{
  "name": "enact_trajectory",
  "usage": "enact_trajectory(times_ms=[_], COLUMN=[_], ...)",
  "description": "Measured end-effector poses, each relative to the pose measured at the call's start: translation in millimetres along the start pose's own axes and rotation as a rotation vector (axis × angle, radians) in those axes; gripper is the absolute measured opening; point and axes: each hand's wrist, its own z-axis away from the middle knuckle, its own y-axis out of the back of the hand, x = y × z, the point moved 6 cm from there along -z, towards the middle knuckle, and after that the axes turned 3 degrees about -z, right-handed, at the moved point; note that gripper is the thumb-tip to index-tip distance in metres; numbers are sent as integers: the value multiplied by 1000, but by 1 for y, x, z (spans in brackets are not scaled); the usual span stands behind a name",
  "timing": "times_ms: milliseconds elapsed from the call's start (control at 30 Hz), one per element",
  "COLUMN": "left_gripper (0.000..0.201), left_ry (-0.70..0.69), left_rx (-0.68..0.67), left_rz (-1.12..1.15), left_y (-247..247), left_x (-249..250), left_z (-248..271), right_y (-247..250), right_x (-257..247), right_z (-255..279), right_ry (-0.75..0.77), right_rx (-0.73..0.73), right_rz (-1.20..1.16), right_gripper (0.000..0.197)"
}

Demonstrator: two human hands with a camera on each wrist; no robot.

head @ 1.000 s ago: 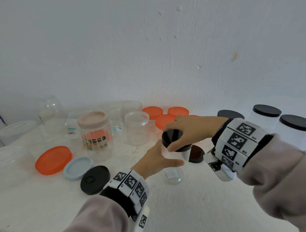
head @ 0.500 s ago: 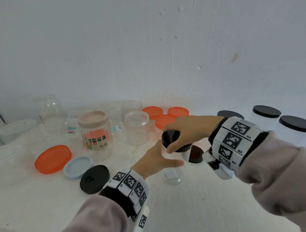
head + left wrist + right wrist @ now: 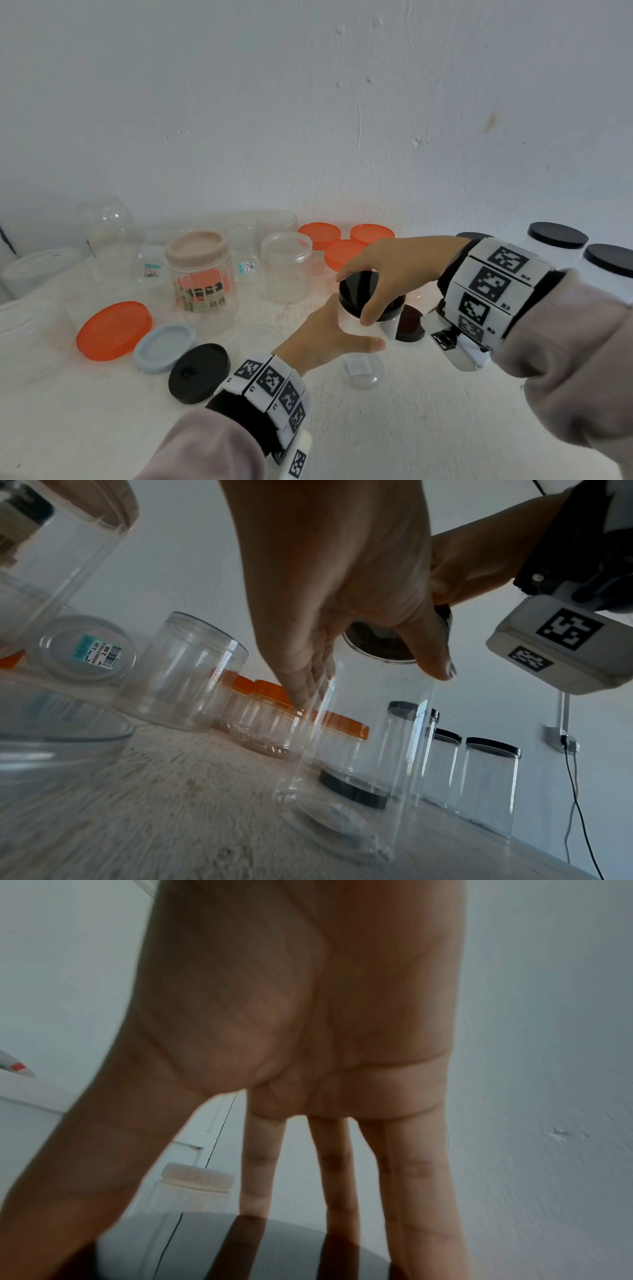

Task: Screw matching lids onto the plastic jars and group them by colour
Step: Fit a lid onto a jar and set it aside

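At the centre of the head view, the left hand (image 3: 322, 339) wraps its fingers and thumb around a clear jar (image 3: 363, 739) that stands upright on the white table (image 3: 411, 428). The right hand (image 3: 394, 274) reaches over from the right of the frame and grips the black lid (image 3: 356, 291) sitting on the jar's mouth, thumb at the near edge and fingers over the far edge. At the lower left lie an orange lid (image 3: 113, 330), a grey lid (image 3: 164, 347) and another black lid (image 3: 198, 373). Jars with black lids (image 3: 556, 236) stand at the right edge.
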Motion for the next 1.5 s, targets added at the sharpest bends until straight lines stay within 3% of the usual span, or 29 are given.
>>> enact_trajectory(times_ms=[333, 533, 667, 1000, 1100, 1300, 1400, 1500], left_gripper=[89, 91, 88, 70, 56, 20, 27, 21], left_ry=[4, -6, 14, 46, -45, -193, -237, -157], left_rx=[60, 44, 45, 87, 189, 544, 737, 942], left_rz=[-29, -19, -40, -423, -496, -446, -491, -629], left_y=[2, 1, 0, 44, 80, 171, 216, 264], left_x=[0, 1, -2, -13, -12, -15, -22, -43], left_z=[3, 5, 11, 44, 67, 134, 166, 188], right_y=[-13, -31, -48, -64, -67, -72, -73, -73], right_x=[10, 16, 14, 8, 10, 13, 15, 13], right_z=[3, 8, 14, 21, 22, 26, 27, 28], right_ry=[84, 18, -21, -57, -76, -149, -178, -183], right_rx=[223, 289, 457, 675, 722, 822, 826, 798], right_rz=[-5, -124, -254, -396, -445, -487, -499, -517], right_gripper=[70, 61, 58, 52, 51, 50, 51, 50])
